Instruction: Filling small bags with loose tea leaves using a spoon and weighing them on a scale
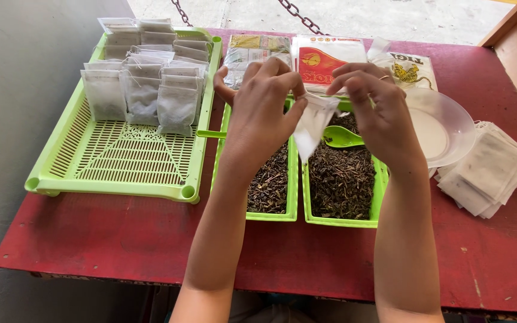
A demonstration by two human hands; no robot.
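Fingers of left hand (264, 98) and right hand (375, 104) pinching one white filter bag (312, 122) over the tea trays (339, 221) (green scoop (342, 137) below); hold its mouth taut, level.

Green slatted tray (121, 164), red table (306, 251), white sachet (311, 124).

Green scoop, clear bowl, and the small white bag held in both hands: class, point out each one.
Green scoop (341, 137), head view, on its bowl.
Clear bowl (450, 122), head view, on its right rim.
Small white bag (312, 124), head view, on its middle.
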